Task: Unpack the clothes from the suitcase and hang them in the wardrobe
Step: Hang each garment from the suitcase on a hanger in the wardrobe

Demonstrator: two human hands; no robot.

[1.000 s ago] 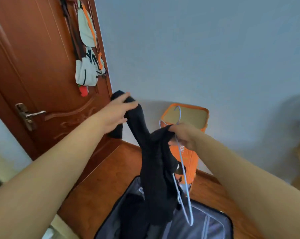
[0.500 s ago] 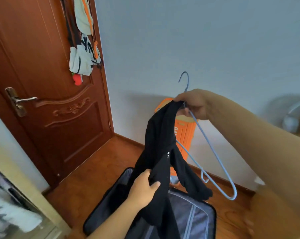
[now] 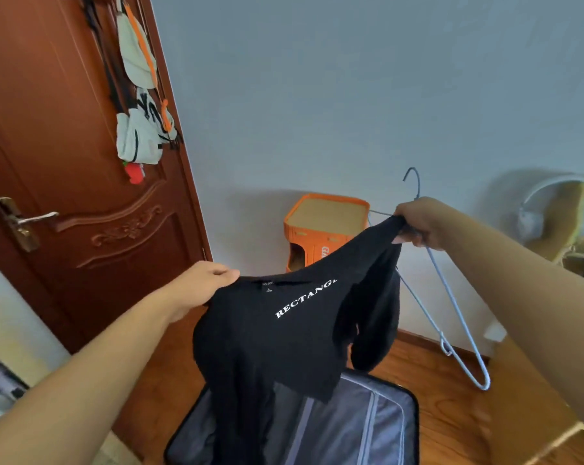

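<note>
A black T-shirt [image 3: 277, 344] with white lettering hangs stretched between both hands above the open suitcase [image 3: 367, 427]. My left hand [image 3: 200, 286] pinches the shirt near its collar on the left. My right hand [image 3: 421, 223] grips the shirt's other shoulder together with a light-blue wire hanger [image 3: 451, 310]. The hanger's hook sticks up above the fist and its frame dangles below to the right, outside the shirt. The suitcase lies on the wooden floor with its grey lining showing. No wardrobe is in view.
A brown wooden door [image 3: 65, 196] with a metal handle [image 3: 25, 219] stands at the left, with bags [image 3: 139, 129] hanging on it. An orange stool [image 3: 324, 226] sits against the grey wall behind the shirt. A cardboard box [image 3: 532, 407] and a fan [image 3: 559, 209] are at the right.
My left hand moved up from the shirt's bunched middle to its collar edge. The shirt is now spread out between the hands, its lettering showing. The right hand dropped slightly.
</note>
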